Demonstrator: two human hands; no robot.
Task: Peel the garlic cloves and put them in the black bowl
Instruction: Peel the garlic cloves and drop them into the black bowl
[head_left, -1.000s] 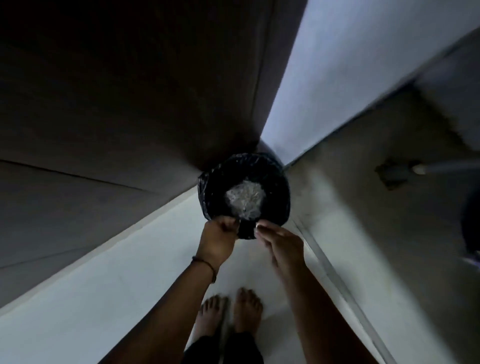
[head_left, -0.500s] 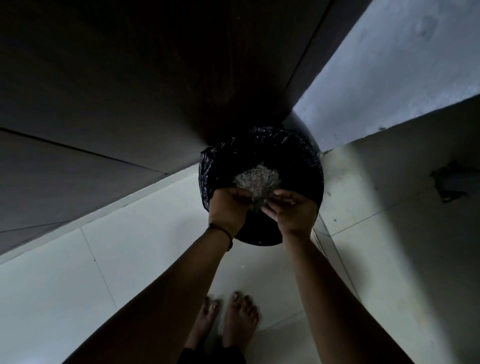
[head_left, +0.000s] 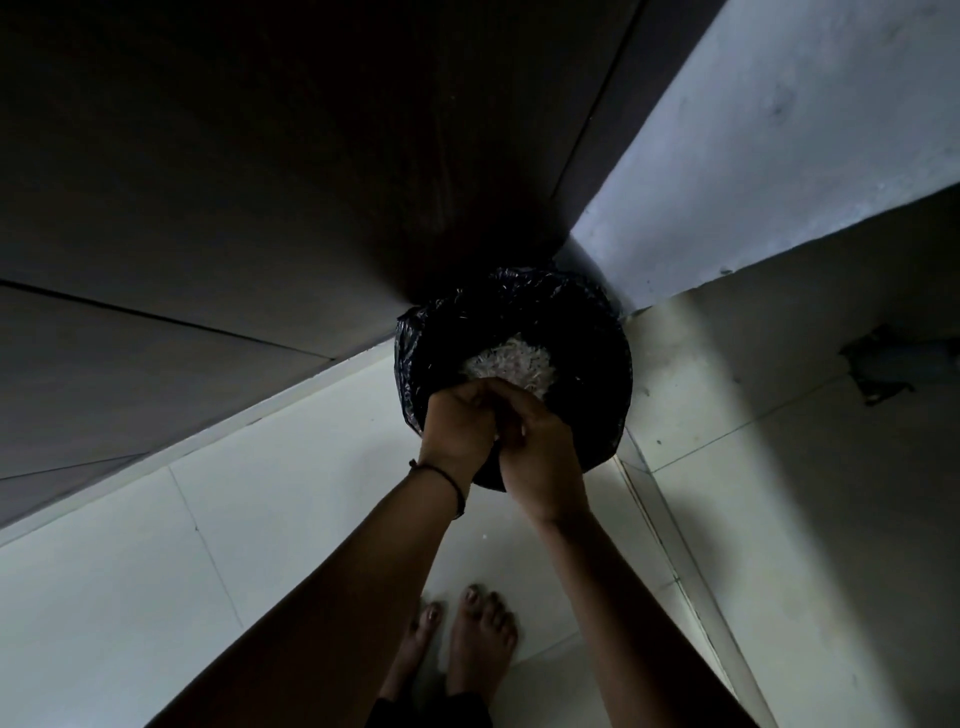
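Left hand (head_left: 457, 423) and right hand (head_left: 543, 460) press together, fingers curled, over a bin (head_left: 597, 322) of peels (head_left: 514, 361); any grip is hidden. No garlic or bowl shows. Peels brushed off carelessly may land on the floor (head_left: 291, 519).

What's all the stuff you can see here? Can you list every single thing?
bin: one, lined with a black bag, on the floor in the corner.
papery scraps: one heap, whitish, inside the bin; too dim to say what they are.
panels: a few, dark brown, upper left, behind the bin.
wall: one, pale bluish, upper right.
floor tiles: many, pale, across the bottom.
dark thing: one, on the floor at far right; too blurred to name.
wrist thread: one, dark, on the left wrist.
feet: two, bare, bottom centre on the tiles.
left hand: one, over the bin's near rim, touching the other hand.
right hand: one, beside it, over the same rim.
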